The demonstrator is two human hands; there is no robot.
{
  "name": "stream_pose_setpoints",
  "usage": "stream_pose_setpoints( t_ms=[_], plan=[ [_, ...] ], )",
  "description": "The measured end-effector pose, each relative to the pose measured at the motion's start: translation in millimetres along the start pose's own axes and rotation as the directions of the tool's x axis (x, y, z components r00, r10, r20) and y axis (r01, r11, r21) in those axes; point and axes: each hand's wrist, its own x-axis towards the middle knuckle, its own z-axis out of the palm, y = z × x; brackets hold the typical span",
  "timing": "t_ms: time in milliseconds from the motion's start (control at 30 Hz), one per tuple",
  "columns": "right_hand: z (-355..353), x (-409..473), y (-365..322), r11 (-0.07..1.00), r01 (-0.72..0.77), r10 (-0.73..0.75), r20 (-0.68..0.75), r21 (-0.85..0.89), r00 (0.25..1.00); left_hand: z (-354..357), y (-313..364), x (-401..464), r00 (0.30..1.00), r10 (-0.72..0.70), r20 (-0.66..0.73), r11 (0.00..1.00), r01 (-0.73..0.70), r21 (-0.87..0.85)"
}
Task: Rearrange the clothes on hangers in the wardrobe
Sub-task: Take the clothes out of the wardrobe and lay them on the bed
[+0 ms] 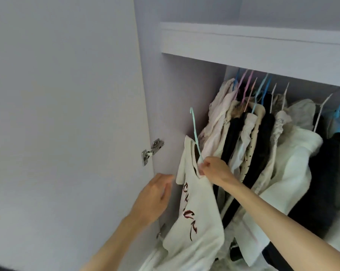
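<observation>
At the wardrobe's left side wall, the left hand hangs relaxed, holding nothing. Beside it, the right hand pinches a pale blue hanger carrying a cream T-shirt with dark red lettering, off the rail, left of the hung clothes.

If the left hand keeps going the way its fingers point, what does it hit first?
Probably the white shirt that the right hand holds by its hanger: the left hand points at its near edge. Depth is unclear.

Matt cloth shirt, plastic hanger, shiny metal hinge
</observation>
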Motion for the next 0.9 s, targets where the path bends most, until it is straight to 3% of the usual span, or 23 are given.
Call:
stream_pose_setpoints(
  t_ms=[133,233,433,600,900],
  plan=[
    [22,-28,34,0.994,-0.005,0.009,0.043,-0.109,0.999,-5,-13,-29,0.987,-0.155,-0.034,0.983,0.157,0.091],
    [36,-58,63,0.984,-0.008,0.019,0.059,-0.176,0.998,1,-12,-59,0.976,-0.215,0.029,0.967,0.209,0.142],
    [61,-115,103,0.953,0.044,-0.097,-0.165,-0.3,0.982,15,-1,-122,0.944,-0.329,0.031,0.931,0.319,0.176],
    [81,-142,120,0.892,0.364,-0.433,-0.271,-0.27,0.86,12,5,-173,0.931,-0.364,-0.005,0.913,0.358,0.194],
    [111,-189,53,0.62,0.751,-0.784,-0.17,-0.227,0.596,-22,-5,-265,0.91,-0.413,-0.046,0.884,0.412,0.222]
  ],
)
